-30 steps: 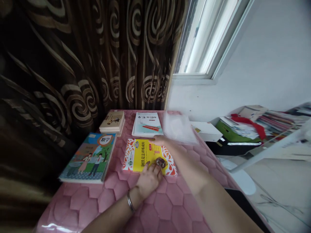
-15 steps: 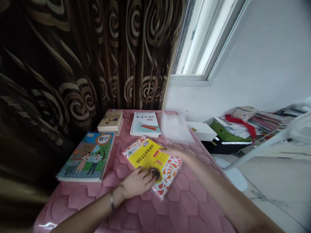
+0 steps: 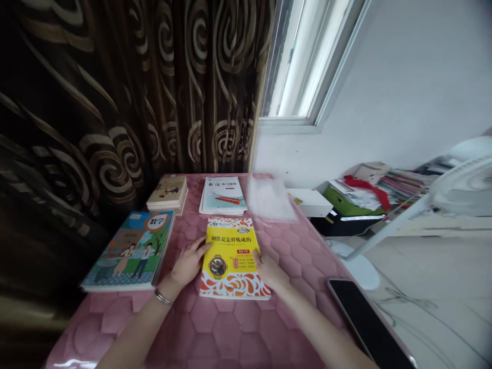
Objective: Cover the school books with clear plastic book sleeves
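A yellow paperback book (image 3: 230, 259) with orange-and-white patterned ends lies nearly square to me on the pink table. My left hand (image 3: 188, 264), with a bracelet at the wrist, grips its left edge. At the right edge my right hand (image 3: 271, 270) holds it, thumb on the cover. Left of the book is a stack of textbooks with a blue-and-green maths cover (image 3: 134, 251). Behind it lie a white workbook pile (image 3: 222, 195) and a stack of small tan books (image 3: 168, 192).
Clear plastic sleeves (image 3: 271, 200) lie at the table's back right. A black phone (image 3: 365, 318) rests along the right edge of the pink hexagon-patterned tablecloth (image 3: 238, 333). Beyond stand a white box (image 3: 311, 202), a white fan (image 3: 403, 220) and a paper-filled green bin (image 3: 346, 205). A dark curtain (image 3: 134, 102) hangs at left.
The yellow book has turned from slanted to nearly straight. My left hand has moved from its cover to its left edge, my right hand down its right side. The phone has come into view.
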Tool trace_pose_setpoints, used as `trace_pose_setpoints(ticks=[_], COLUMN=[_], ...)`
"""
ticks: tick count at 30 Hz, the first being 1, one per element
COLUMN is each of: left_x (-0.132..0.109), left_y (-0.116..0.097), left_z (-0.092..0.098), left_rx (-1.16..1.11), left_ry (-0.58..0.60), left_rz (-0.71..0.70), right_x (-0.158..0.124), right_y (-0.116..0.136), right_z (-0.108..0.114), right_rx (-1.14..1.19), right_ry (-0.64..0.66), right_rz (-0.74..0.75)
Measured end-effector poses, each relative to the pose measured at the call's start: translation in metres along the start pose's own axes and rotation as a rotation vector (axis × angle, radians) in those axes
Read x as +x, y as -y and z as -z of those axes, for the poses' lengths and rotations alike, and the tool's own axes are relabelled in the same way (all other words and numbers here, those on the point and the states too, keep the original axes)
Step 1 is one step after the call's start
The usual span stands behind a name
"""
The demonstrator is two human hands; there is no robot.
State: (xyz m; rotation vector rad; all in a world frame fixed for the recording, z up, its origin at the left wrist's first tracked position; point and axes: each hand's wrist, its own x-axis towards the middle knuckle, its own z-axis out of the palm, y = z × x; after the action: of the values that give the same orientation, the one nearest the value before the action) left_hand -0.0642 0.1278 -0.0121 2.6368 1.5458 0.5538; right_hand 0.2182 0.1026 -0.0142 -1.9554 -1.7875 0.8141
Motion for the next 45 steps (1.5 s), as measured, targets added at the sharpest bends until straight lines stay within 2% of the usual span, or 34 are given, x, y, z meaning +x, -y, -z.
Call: trace_pose_setpoints(ticks=[3, 7, 10, 17, 22, 25, 27, 29, 31, 33, 35, 37, 41, 45], left_x=[0.0, -0.005, -0.014, -0.039, -0.042, -0.04, -0.037, -0.031, -0.025, -0.019, -0.017, -0.02, -0.036, -0.042], left_y=[-0.001, -0.015, -0.031, -0.055, -0.062, -0.07, -0.08, -0.093, -0.105, -0.111, -0.11, -0.101, -0.076, -0.062], left_z=[-0.005, -0.019, -0.031, -0.042, -0.046, -0.042, -0.038, -0.036, -0.036, -0.037, -0.037, -0.036, -0.033, -0.032], left_rx=[-0.129, -0.212, -0.113, 0.089, 0.115, 0.13, 0.187, 0.24, 0.24, 0.204, 0.177, 0.176, 0.146, -0.039], left_ry=[-0.049, -0.147, -0.205, -0.112, -0.21, -0.216, -0.212, -0.188, -0.131, -0.068, -0.033, -0.032, -0.054, -0.077], left_rz=[0.145, 0.21, 0.23, 0.172, 0.262, 0.295, 0.31, 0.278, 0.195, 0.124, 0.095, 0.111, 0.247, 0.366], right_x=[0.001, -0.004, -0.008, -0.013, -0.014, -0.017, -0.021, -0.025, -0.031, -0.037, -0.043, -0.047, -0.053, -0.052], right_y=[0.01, 0.019, 0.021, 0.026, 0.027, 0.028, 0.029, 0.031, 0.033, 0.033, 0.03, 0.023, 0.008, 0.002], right_z=[0.001, 0.001, 0.0, 0.001, 0.004, 0.004, 0.001, -0.005, -0.015, -0.027, -0.035, -0.037, -0.028, -0.023], right_rx=[-0.012, -0.017, -0.032, -0.077, -0.04, -0.201, -0.369, -0.452, -0.441, -0.41, -0.399, -0.403, -0.422, -0.387], right_ry=[0.017, -0.007, -0.034, -0.058, -0.032, -0.096, -0.225, -0.34, -0.363, -0.312, -0.254, -0.216, -0.15, -0.101], right_rz=[-0.079, -0.088, -0.098, -0.078, -0.086, -0.095, -0.006, 0.156, 0.318, 0.426, 0.441, 0.379, 0.206, 0.14])
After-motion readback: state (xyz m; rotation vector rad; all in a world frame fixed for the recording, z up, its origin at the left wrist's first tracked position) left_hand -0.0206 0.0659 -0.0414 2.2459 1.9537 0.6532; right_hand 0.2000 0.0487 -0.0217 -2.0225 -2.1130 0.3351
